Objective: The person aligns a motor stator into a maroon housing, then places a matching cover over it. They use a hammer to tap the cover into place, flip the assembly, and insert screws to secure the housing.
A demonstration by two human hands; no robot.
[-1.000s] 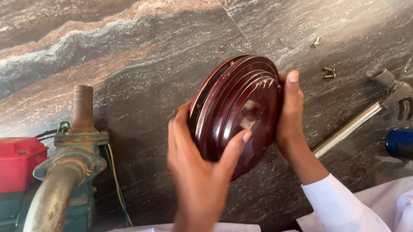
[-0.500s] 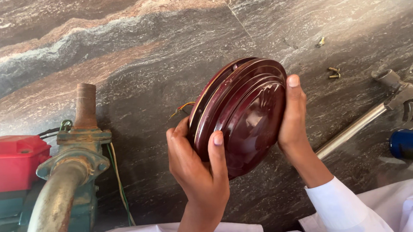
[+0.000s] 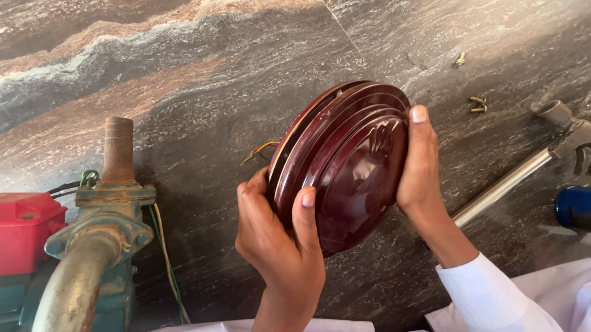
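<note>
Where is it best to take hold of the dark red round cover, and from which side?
Probably by its ribbed rim, from two opposite sides: the dark red round cover is wide and domed. The left hand and right hand grip it that way.

round ribbed cover [image 3: 350, 162] showing glossy maroon | stone floor [image 3: 187, 77] running dark grey with rust-brown and pale wavy veins | pump body [image 3: 108, 293] showing teal-green with rusty brown pipe | box [image 3: 9, 231] showing red | sleeve [image 3: 495, 297] showing white | canister [image 3: 589, 209] showing blue
</note>
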